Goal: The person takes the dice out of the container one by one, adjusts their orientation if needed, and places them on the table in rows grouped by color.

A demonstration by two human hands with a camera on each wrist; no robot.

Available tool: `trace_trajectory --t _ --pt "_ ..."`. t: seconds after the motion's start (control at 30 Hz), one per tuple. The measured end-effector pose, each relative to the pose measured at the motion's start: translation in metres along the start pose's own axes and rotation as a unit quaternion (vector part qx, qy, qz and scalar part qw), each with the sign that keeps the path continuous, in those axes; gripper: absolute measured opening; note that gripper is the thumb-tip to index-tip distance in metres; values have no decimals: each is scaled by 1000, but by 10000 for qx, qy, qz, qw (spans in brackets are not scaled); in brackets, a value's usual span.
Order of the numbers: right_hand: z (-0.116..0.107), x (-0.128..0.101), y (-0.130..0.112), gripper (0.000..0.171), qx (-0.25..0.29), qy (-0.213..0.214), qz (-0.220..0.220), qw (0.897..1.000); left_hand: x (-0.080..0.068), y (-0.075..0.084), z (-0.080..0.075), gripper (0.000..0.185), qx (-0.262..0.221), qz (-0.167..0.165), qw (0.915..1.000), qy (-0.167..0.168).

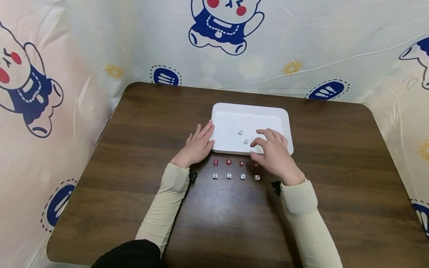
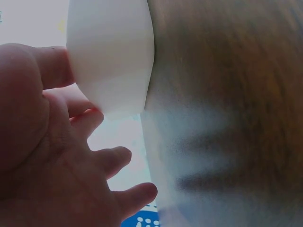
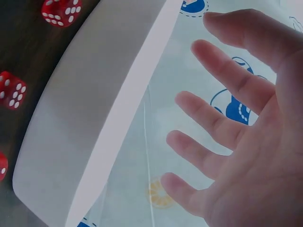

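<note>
A printed cloth (image 1: 301,48) with cartoon figures and lemon slices walls in the far edge and both sides of the dark wood counter (image 1: 134,149). A white tray (image 1: 249,110) sits toward the counter's far edge, its long axis running left to right, and holds two white dice (image 1: 243,136) near its middle. The left hand (image 1: 197,146) lies flat with straight fingers against the tray's near left corner, gripping nothing. The right hand (image 1: 273,152) reaches over the tray's near rim toward its right half, fingers loosely spread and holding nothing; the wrist view shows the palm bare. The two dice in the tray lie just to the left of the right hand's fingertips (image 1: 256,141), so that hand is much the nearer. Between the tray and the counter's near edge run two short rows parallel to the tray's long side: four red dice (image 1: 228,162) nearer the tray, four white dice (image 1: 229,176) behind them, the rightmost red one partly under the right hand.
</note>
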State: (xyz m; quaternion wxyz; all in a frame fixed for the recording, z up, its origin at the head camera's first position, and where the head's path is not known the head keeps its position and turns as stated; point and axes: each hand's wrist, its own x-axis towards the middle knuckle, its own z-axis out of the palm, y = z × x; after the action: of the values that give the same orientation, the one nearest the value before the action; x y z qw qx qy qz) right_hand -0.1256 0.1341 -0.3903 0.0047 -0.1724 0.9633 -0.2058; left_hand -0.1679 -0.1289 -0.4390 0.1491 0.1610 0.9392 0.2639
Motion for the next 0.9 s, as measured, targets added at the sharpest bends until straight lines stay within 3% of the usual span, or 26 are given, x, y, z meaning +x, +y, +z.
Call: trace_trajectory --t 0.43,0.9 --pt "7 25 1 24 183 94 566 9982 1 0 0 58 34 17 10000 41" --pt "16 53 0 25 123 6 1014 9948 3 -3 1 58 60 40 10000 32"
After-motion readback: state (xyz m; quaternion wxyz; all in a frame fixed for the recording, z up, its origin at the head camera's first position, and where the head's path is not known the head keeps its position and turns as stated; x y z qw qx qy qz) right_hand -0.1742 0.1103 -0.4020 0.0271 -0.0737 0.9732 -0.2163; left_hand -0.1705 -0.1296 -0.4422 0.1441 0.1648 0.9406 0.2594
